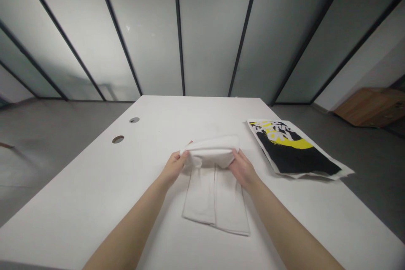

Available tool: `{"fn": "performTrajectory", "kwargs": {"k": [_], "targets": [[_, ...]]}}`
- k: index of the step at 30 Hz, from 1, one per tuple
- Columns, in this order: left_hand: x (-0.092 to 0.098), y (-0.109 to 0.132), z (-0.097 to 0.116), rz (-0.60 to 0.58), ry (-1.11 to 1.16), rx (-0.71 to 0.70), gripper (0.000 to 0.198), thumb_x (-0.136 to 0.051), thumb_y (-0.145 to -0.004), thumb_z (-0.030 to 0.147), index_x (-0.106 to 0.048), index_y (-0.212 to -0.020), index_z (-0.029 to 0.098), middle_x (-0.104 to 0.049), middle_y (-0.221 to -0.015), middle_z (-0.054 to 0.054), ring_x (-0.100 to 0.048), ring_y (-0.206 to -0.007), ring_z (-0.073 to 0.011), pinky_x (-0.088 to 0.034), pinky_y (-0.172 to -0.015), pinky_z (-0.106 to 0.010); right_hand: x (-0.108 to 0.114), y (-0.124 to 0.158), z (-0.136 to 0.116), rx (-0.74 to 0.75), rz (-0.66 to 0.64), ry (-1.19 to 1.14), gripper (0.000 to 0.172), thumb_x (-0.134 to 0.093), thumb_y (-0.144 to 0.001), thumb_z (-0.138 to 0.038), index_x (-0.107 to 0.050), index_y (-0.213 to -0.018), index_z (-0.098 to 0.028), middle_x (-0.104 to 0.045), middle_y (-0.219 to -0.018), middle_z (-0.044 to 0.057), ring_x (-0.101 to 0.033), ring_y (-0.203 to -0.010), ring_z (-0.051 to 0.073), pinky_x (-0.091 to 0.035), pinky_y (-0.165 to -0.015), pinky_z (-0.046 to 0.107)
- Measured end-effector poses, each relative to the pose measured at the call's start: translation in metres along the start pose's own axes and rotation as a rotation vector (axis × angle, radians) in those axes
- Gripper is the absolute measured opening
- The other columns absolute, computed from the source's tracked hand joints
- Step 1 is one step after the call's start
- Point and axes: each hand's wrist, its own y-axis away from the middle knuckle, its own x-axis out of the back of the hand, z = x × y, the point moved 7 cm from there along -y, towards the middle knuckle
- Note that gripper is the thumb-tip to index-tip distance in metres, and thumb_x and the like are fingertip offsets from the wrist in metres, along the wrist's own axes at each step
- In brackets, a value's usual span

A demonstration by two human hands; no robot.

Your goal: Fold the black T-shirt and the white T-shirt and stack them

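A white cloth point(202, 194) lies in front of me, its lower part flat in two panels side by side. Its far part is lifted and folded over toward me. My left hand point(174, 166) pinches the left end of that raised fold, and my right hand point(243, 169) grips the right end, its fingers partly under the fabric. Both hands are closed on the cloth.
The white table point(95, 202) has two round holes on its left side. At the right lies a flat black, yellow and white printed item point(294, 152). Frosted glass panels stand beyond the far edge; a wooden piece point(370, 107) is at the far right.
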Motion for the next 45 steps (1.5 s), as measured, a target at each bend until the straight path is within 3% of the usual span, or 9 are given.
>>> {"fn": "performTrajectory", "kwargs": {"k": [5,11,19,24,30,34,38,41,45], "targets": [[-0.01,0.016,-0.016,-0.05,0.081,0.262,0.067,-0.085,-0.07,0.072,-0.077,-0.101,0.013,-0.08,-0.106,-0.017,-0.075,-0.101,-0.0323,-0.06,-0.078,-0.036,0.01,0.008,0.009,-0.273,0.041,0.056,0.03,-0.063,-0.096,-0.032,-0.068,-0.124,-0.023,-0.077,-0.127,0.009,-0.072,-0.121,0.027,-0.06,-0.101,0.042],[-0.025,0.036,-0.003,-0.128,0.157,0.358,0.049,-0.083,-0.082,0.057,-0.076,-0.103,0.013,-0.079,-0.11,-0.018,-0.075,-0.105,-0.0305,-0.061,-0.087,-0.038,0.017,0.036,-0.004,-0.503,-0.064,0.066,0.036,-0.057,-0.096,-0.031,-0.068,-0.126,-0.014,-0.079,-0.121,0.015,-0.074,-0.116,0.03,-0.057,-0.106,0.045],[-0.044,0.066,-0.039,-0.458,0.057,0.644,0.05,-0.089,-0.076,0.052,-0.076,-0.103,0.014,-0.08,-0.099,-0.019,-0.077,-0.092,-0.0305,-0.061,-0.073,-0.035,0.05,0.046,0.007,-0.601,-0.156,0.527,0.034,-0.079,-0.088,-0.048,-0.074,-0.107,-0.019,-0.082,-0.097,0.011,-0.077,-0.086,0.027,-0.063,-0.07,0.035],[-0.029,0.048,-0.053,-0.239,-0.043,0.524,0.05,-0.085,-0.078,0.055,-0.074,-0.108,0.016,-0.08,-0.1,-0.014,-0.075,-0.098,-0.0312,-0.059,-0.074,-0.034,0.037,0.031,0.017,-0.411,-0.096,0.417,0.035,-0.077,-0.087,-0.036,-0.074,-0.119,-0.023,-0.082,-0.107,0.01,-0.077,-0.102,0.03,-0.062,-0.088,0.042],[0.0,0.015,-0.034,0.095,-0.193,0.251,0.047,-0.079,-0.081,0.059,-0.073,-0.091,0.013,-0.078,-0.087,-0.011,-0.072,-0.1,-0.0344,-0.056,-0.075,-0.034,0.017,0.005,0.0,-0.059,0.093,0.217,0.052,-0.072,-0.087,-0.032,-0.062,-0.139,-0.027,-0.079,-0.122,0.005,-0.073,-0.116,0.027,-0.061,-0.099,0.039],[-0.002,0.017,-0.023,0.001,-0.048,0.29,0.042,-0.079,-0.085,0.05,-0.074,-0.105,0.013,-0.08,-0.108,-0.015,-0.073,-0.102,-0.0315,-0.06,-0.075,-0.034,0.018,0.016,0.01,-0.293,0.124,0.117,0.082,-0.076,-0.086,-0.021,-0.036,-0.158,-0.026,-0.079,-0.118,0.009,-0.078,-0.098,0.023,-0.067,-0.082,0.036],[-0.01,0.03,-0.018,-0.142,0.036,0.473,0.044,-0.078,-0.089,0.043,-0.072,-0.117,0.011,-0.078,-0.115,-0.019,-0.076,-0.092,-0.0261,-0.064,-0.078,-0.036,0.009,0.039,0.02,-0.438,-0.018,0.099,0.096,-0.084,-0.084,-0.022,-0.025,-0.159,-0.032,-0.077,-0.116,0.007,-0.077,-0.083,0.02,-0.069,-0.071,0.033],[-0.013,0.035,-0.015,-0.191,0.01,0.52,0.043,-0.076,-0.091,0.043,-0.074,-0.117,0.01,-0.079,-0.111,-0.019,-0.077,-0.086,-0.0241,-0.065,-0.079,-0.035,0.004,0.047,0.026,-0.414,-0.015,0.129,0.09,-0.083,-0.087,-0.032,-0.027,-0.157,-0.036,-0.072,-0.128,0.008,-0.077,-0.087,0.02,-0.07,-0.074,0.036],[-0.01,0.027,-0.02,-0.141,0.029,0.445,0.037,-0.078,-0.088,0.042,-0.076,-0.109,0.012,-0.077,-0.122,-0.018,-0.075,-0.103,-0.0286,-0.064,-0.086,-0.036,-0.002,0.042,0.036,-0.339,-0.023,0.207,0.05,-0.079,-0.089,-0.033,-0.057,-0.134,-0.027,-0.067,-0.142,0.01,-0.073,-0.113,0.024,-0.067,-0.086,0.035]]}}
